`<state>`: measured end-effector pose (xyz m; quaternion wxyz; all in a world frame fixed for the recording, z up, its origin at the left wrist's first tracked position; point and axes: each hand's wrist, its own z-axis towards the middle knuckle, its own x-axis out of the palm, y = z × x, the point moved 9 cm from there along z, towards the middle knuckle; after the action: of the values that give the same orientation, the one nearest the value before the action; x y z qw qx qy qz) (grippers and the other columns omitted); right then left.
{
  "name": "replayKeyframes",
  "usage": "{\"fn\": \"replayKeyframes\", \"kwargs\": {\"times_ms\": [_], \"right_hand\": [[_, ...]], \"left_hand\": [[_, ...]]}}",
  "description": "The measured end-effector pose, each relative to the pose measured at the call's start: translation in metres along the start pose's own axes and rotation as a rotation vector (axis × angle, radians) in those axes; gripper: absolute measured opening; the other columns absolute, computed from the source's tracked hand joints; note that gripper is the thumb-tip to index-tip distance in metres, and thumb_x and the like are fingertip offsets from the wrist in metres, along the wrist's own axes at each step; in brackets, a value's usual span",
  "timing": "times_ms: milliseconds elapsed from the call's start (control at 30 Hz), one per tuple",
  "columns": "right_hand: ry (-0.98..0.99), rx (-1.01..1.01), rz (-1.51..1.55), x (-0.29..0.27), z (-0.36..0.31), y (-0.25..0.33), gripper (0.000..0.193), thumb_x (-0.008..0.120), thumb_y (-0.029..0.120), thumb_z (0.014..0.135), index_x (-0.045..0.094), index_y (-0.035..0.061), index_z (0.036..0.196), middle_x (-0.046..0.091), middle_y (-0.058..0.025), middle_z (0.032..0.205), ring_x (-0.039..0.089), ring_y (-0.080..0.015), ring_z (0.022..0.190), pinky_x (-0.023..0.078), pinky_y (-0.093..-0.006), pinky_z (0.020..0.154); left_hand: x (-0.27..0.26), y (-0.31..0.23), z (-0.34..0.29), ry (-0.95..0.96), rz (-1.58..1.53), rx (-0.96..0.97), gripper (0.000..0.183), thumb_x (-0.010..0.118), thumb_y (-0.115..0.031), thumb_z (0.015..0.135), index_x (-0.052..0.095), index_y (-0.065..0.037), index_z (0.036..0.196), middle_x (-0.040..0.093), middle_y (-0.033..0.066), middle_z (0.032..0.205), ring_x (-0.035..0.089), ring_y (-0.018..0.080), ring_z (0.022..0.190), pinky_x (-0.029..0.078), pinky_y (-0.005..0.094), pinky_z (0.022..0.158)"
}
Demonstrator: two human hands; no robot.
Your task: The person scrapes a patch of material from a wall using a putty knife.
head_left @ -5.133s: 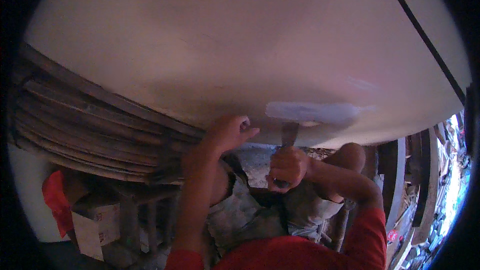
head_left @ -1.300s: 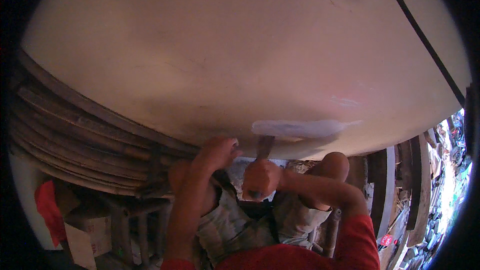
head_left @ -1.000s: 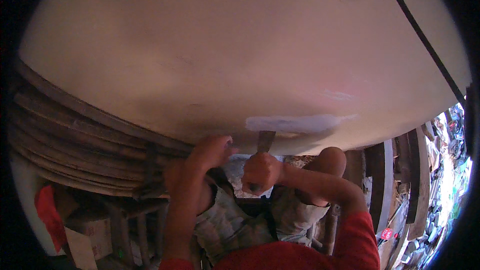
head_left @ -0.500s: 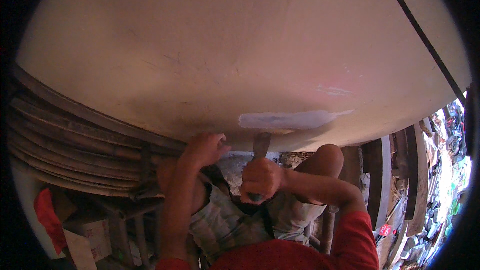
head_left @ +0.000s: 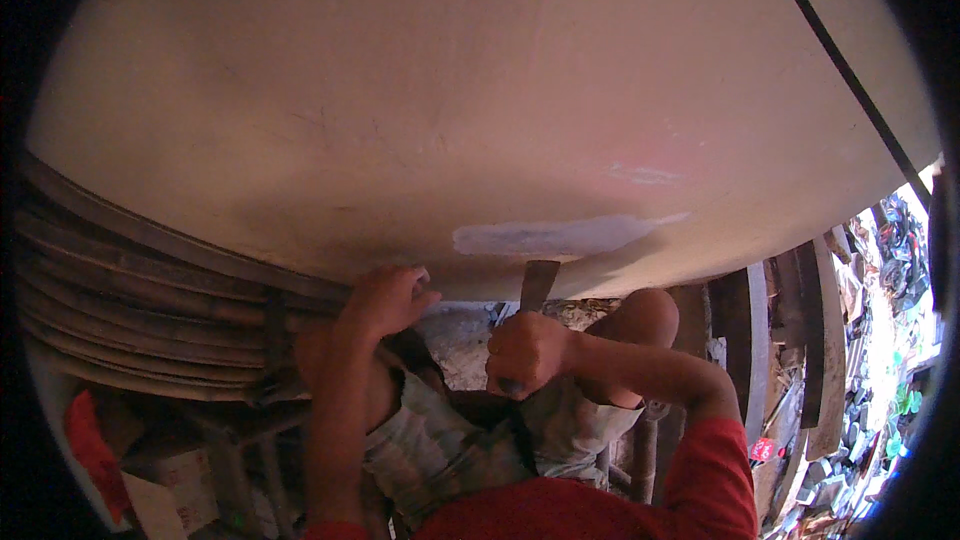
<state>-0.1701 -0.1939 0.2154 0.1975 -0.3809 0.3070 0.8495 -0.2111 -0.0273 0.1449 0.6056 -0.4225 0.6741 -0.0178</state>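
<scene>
A large, curved beige panel fills the upper view. Low on it runs a long whitish-grey smear of filler, tapering to a point at its right end. My right hand is closed around the handle of a putty knife. The blade points upward, its wide edge just below the smear; I cannot tell whether it touches the panel. My left hand is by the panel's lower edge, left of the knife. Its fingers are curled around something small that I cannot make out.
Long stacked slats run along the left below the panel. A red cloth-like piece and a cardboard box are at lower left. Upright boards stand at right, beside scattered debris. A black strip crosses the panel's upper right.
My view has shifted slightly, so the panel and smear appear further left. The putty knife has moved right along the smear's lower edge. My left hand stays near the panel's lower edge.
</scene>
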Motion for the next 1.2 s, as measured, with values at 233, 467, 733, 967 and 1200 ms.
{"fn": "replayKeyframes", "kwargs": {"times_ms": [233,467,733,967,1200], "right_hand": [[0.025,0.045,-0.067,-0.008,-0.006,-0.012,0.014,0.067,0.024,0.056,0.056,0.0216,0.065,0.048,0.0006,0.059,0.053,-0.0204,0.055,0.040,-0.0334,0.046],[0.006,0.039,-0.083,-0.008,-0.016,-0.008,0.016,0.068,0.023,0.054,0.056,0.0229,0.063,0.050,0.0014,0.059,0.054,-0.0216,0.055,0.041,-0.0343,0.046],[0.074,0.103,-0.063,-0.007,-0.007,-0.001,0.016,0.068,0.023,0.053,0.055,0.0196,0.062,0.049,0.0005,0.058,0.053,-0.0216,0.054,0.040,-0.0341,0.045],[0.020,0.022,-0.029,-0.007,0.002,0.009,0.025,0.071,0.026,0.060,0.052,0.0117,0.066,0.050,-0.0042,0.064,0.054,-0.0239,0.056,0.042,-0.0381,0.047],[-0.028,0.048,-0.014,-0.011,-0.005,-0.006,0.021,0.069,0.018,0.051,0.049,0.0144,0.058,0.044,-0.0007,0.054,0.046,-0.0210,0.045,0.037,-0.0341,0.040]], "left_hand": [[-0.004,-0.004,0.000,-0.016,0.016,0.031,0.040,0.065,-0.035,0.077,0.063,-0.002,0.100,0.066,0.0157,0.090,0.063,0.0322,0.087,0.049,0.0408,0.078],[-0.002,-0.007,-0.002,-0.023,-0.001,0.031,0.038,0.065,-0.036,0.078,0.063,-0.003,0.096,0.066,0.0158,0.089,0.063,0.0327,0.085,0.049,0.0415,0.077],[-0.009,-0.016,-0.006,-0.026,0.005,0.040,0.037,0.065,-0.034,0.078,0.063,-0.002,0.096,0.066,0.0153,0.088,0.063,0.0324,0.084,0.049,0.0409,0.076],[-0.010,-0.012,-0.008,-0.005,0.039,0.027,0.039,0.064,-0.036,0.078,0.063,-0.003,0.097,0.066,0.0141,0.089,0.063,0.0314,0.084,0.049,0.0409,0.076],[-0.006,-0.009,-0.007,-0.011,0.061,0.004,0.042,0.064,-0.040,0.077,0.063,-0.003,0.098,0.066,0.0141,0.089,0.063,0.0311,0.084,0.049,0.0412,0.077]]}}
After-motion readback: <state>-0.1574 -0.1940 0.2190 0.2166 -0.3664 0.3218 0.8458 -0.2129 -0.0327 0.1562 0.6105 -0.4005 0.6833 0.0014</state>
